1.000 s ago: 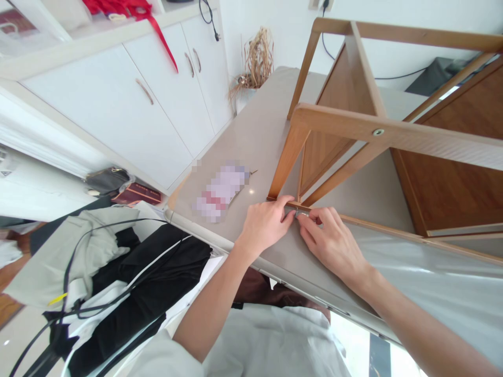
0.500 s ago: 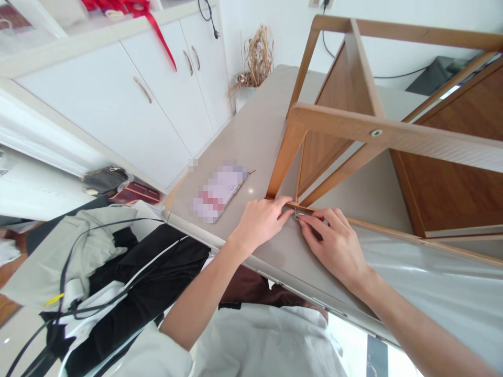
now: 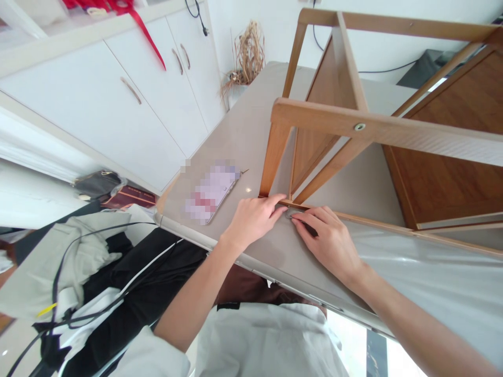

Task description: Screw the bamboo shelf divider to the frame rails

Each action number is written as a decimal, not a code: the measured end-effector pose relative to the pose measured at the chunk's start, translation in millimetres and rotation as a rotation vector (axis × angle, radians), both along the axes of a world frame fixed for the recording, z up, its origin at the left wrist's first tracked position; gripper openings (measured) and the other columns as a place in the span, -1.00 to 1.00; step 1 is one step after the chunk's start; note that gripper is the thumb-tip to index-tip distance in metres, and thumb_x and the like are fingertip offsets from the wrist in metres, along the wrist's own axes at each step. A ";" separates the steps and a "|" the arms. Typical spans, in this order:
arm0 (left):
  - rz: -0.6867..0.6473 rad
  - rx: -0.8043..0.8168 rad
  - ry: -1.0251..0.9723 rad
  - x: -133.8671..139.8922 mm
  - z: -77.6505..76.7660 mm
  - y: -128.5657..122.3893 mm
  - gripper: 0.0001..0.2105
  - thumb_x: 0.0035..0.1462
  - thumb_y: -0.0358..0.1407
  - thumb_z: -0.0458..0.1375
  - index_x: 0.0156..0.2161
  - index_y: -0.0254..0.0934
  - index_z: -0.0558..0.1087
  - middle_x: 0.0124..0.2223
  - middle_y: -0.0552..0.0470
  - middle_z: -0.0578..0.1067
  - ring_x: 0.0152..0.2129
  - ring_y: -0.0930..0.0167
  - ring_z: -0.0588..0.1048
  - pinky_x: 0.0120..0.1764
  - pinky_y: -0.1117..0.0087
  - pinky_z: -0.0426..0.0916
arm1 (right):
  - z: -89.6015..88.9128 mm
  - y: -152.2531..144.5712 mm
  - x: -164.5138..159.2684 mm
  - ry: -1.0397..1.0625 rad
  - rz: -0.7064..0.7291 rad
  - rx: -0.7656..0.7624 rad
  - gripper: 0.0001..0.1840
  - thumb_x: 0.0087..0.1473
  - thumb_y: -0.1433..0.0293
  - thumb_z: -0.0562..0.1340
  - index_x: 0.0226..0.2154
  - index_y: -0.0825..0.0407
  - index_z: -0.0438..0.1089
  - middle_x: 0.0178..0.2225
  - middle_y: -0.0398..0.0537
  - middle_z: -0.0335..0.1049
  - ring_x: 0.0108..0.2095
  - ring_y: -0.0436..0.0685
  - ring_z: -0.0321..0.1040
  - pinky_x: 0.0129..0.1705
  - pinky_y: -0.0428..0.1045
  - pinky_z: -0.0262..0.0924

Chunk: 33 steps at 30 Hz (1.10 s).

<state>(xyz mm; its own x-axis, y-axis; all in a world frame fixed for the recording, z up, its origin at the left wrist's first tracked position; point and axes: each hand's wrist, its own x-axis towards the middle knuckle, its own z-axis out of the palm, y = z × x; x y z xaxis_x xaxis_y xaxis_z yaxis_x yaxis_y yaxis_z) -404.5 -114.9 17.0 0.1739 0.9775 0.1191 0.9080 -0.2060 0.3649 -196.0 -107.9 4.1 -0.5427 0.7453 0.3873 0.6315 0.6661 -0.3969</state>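
A brown wooden frame (image 3: pixel 322 116) with slanted legs and inset panels lies on the table, its lowest rail (image 3: pixel 377 224) along the tabletop. At that rail's left end, my left hand (image 3: pixel 253 219) closes thumb and fingers around the wood. Just to the right, my right hand (image 3: pixel 332 242) pinches a small shiny metal piece (image 3: pixel 290 213) against the near side of the rail. Fingertips cover part of this piece, so its exact kind is unclear. A metal-ringed hole (image 3: pixel 359 126) shows in the upper rail.
On the table (image 3: pixel 251 146), left of my hands, lies a phone-like flat object (image 3: pixel 212 193), partly pixelated, with a small pointed screw-like piece (image 3: pixel 244 171) at its end. White cabinets (image 3: pixel 118 104) stand beyond. Clothes (image 3: pixel 133 277) and cables (image 3: pixel 65 262) lie lower left.
The whole view has shifted slightly, so the frame and table appear further left. Both hands keep their places at the rail, with the right fingers only slightly moved around the metal piece.
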 end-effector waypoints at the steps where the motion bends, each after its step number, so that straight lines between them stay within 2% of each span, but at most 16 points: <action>1: 0.004 -0.001 -0.005 0.2 -0.3 0.0 -0.69 0.34 -0.12 0.07 0.11 -0.09 0.44 -0.31 0.06 0.65 -0.36 0.37 0.61 -0.34 0.44 0.30 | -0.3 0.4 0.1 0.005 -0.001 -0.005 -0.80 0.26 0.40 0.17 -0.12 -0.04 0.49 -0.25 -0.02 0.43 -0.23 0.11 0.33 -0.12 0.06 0.32; 14: 0.013 0.018 -0.003 1.1 -3.1 -0.6 -0.70 0.33 -0.09 0.07 0.10 -0.04 0.45 -0.35 0.11 0.63 -0.41 0.37 0.59 -0.40 0.42 0.25 | 4.1 2.9 1.9 0.020 0.042 0.022 -0.81 0.24 0.43 0.20 -0.12 -0.04 0.48 -0.25 -0.03 0.37 -0.23 0.10 0.32 -0.15 0.06 0.31; 26: 0.010 0.044 -0.017 0.6 -5.4 -0.3 -0.71 0.32 -0.12 0.09 0.08 -0.06 0.46 -0.37 0.13 0.63 -0.43 0.38 0.59 -0.44 0.42 0.20 | 1.9 5.1 4.6 0.077 0.089 0.014 -0.82 0.21 0.47 0.23 -0.15 -0.01 0.50 -0.23 -0.04 0.44 -0.23 0.08 0.35 -0.14 0.03 0.33; 33: 0.009 0.047 -0.049 -0.2 -5.1 0.2 -0.73 0.30 -0.12 0.12 0.06 -0.06 0.47 -0.45 0.18 0.59 -0.48 0.41 0.56 -0.45 0.42 0.16 | 2.5 5.3 5.5 0.085 0.086 0.006 -0.83 0.22 0.43 0.24 -0.15 -0.01 0.52 -0.25 -0.05 0.46 -0.26 0.07 0.34 -0.17 0.03 0.34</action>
<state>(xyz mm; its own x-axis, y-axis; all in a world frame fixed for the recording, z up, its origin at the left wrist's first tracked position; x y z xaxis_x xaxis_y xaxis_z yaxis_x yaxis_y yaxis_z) -404.7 -114.7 11.9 0.1584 0.9720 0.1735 0.8911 -0.2164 0.3988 -190.6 -102.6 6.5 -0.5694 0.6950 0.4389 0.5360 0.7188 -0.4428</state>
